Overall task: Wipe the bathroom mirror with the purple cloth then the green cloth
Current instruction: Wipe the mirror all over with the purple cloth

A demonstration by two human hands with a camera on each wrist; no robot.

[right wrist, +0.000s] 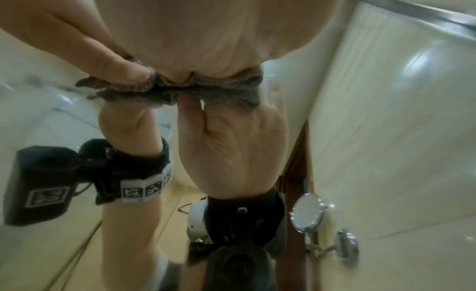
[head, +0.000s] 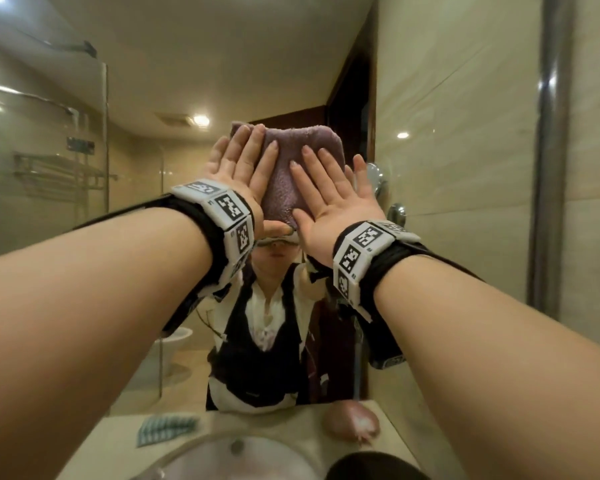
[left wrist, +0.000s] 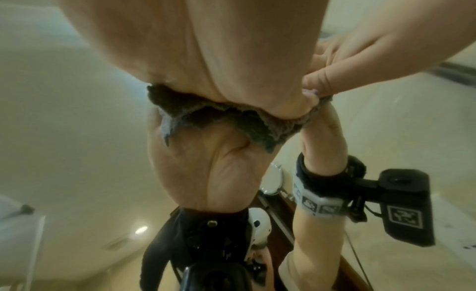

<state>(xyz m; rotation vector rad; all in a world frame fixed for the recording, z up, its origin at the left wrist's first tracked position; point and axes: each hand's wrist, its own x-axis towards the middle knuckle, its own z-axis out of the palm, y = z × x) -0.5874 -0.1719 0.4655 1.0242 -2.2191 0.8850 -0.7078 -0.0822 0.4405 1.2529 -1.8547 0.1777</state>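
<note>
The purple cloth (head: 288, 168) lies flat against the bathroom mirror (head: 84, 174) at head height. My left hand (head: 239, 168) presses its left part with straight, spread fingers. My right hand (head: 329, 192) presses its right part the same way, and neither hand curls round it. In the left wrist view the cloth (left wrist: 231, 118) is squeezed between my palm (left wrist: 206, 51) and the glass. The right wrist view shows the cloth (right wrist: 213, 94) under my right palm (right wrist: 219, 30). The green cloth (head: 167, 427) lies on the counter at the lower left.
A sink basin (head: 236, 459) sits below my arms in the beige counter (head: 111, 441). A pink object (head: 352, 424) lies on the counter at the right. A round chrome mirror on a wall arm (right wrist: 307, 214) shows by my right wrist. A chrome strip (head: 551, 168) runs down the right.
</note>
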